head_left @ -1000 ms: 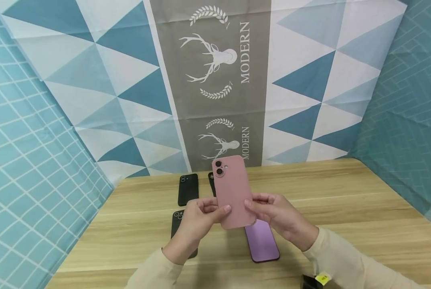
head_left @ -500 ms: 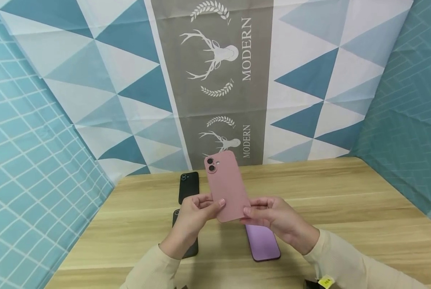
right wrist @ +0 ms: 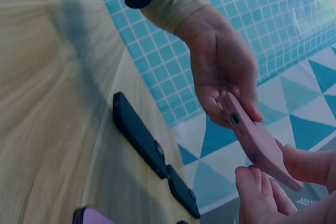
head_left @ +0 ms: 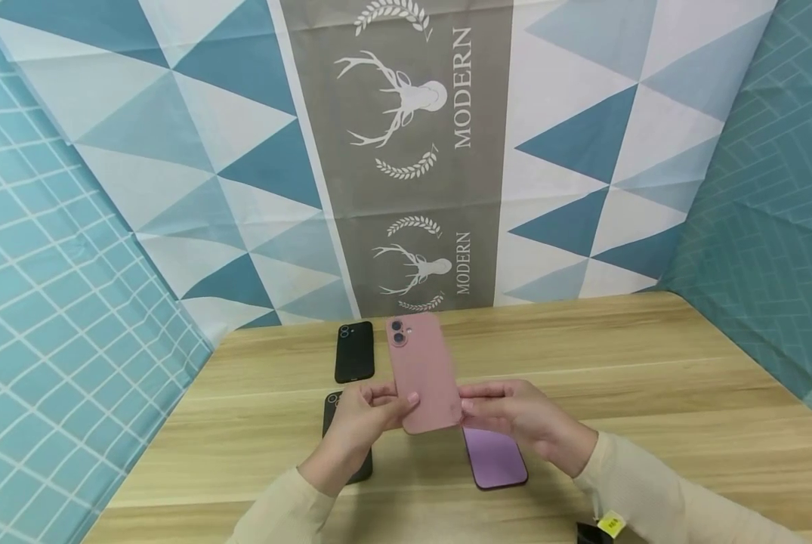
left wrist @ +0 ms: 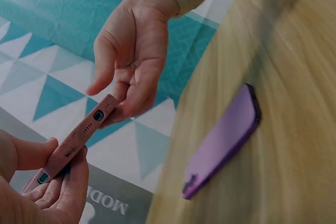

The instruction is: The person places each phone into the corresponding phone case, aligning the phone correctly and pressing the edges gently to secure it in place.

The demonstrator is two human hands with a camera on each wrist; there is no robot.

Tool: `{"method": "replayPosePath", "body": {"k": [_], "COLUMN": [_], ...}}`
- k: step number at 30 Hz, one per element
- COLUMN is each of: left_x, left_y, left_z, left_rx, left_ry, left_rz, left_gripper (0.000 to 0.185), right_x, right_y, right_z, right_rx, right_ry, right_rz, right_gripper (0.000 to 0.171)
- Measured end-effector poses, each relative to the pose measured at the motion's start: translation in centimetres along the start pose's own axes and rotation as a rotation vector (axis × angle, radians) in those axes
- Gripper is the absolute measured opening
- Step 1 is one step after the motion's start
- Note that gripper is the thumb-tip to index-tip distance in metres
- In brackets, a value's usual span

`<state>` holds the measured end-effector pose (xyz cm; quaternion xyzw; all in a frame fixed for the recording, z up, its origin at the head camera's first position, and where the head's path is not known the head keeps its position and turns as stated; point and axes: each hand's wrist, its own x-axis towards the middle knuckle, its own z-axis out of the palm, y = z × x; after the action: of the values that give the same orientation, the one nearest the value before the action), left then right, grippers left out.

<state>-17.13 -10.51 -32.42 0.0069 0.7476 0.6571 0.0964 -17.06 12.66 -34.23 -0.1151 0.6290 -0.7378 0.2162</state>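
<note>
A pink phone (head_left: 422,374) with its back camera facing me is held upright above the wooden table (head_left: 650,393), lower end between both hands. My left hand (head_left: 378,408) pinches its left edge, thumb on the back. My right hand (head_left: 490,404) pinches the lower right corner. In the left wrist view the pink phone (left wrist: 79,140) shows edge-on between my right hand (left wrist: 131,72) and my left hand's fingers (left wrist: 58,192). The right wrist view shows the same pink phone (right wrist: 257,140) gripped by the left hand (right wrist: 226,72).
A purple phone (head_left: 494,457) lies flat on the table just under my right hand. A black phone (head_left: 354,351) lies behind, and a second black one (head_left: 361,472) is partly hidden under my left hand. A patterned cloth backdrop (head_left: 406,151) stands behind the table.
The pink phone has shifted slightly left and come down closer to the table. Both hands still hold its lower end.
</note>
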Motion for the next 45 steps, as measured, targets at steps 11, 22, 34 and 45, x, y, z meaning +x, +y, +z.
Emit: {"method": "replayPosePath", "body": {"k": [11,22,34,45], "left_x": [-0.1,-0.1,-0.5,-0.7], "left_y": [-3.5,-6.3,-8.0,-7.2], "left_z": [-1.4,-1.5,-1.1,-1.3], "left_rx": [0.095,0.154,0.169,0.206], "left_ry": [-0.087,-0.072,-0.062,-0.131], "left_rz": [-0.114,-0.184,-0.251,-0.240], "left_gripper": [0.034,0.023,0.011,0.012], "right_x": [-0.2,0.3,1.5,2.3], "right_y": [-0.3,-0.6,0.5,1.7], "right_z": [-2.8,-3.5,-4.3,-4.5], "right_rx": [-0.074,-0.103,-0.324,-0.949], "right_ry": [0.116,0.176,0.260,0.297], "right_rz": [0.064,0.100,0.089,-0.087], "right_gripper": [0.059,0.059,0.052,0.041]}}
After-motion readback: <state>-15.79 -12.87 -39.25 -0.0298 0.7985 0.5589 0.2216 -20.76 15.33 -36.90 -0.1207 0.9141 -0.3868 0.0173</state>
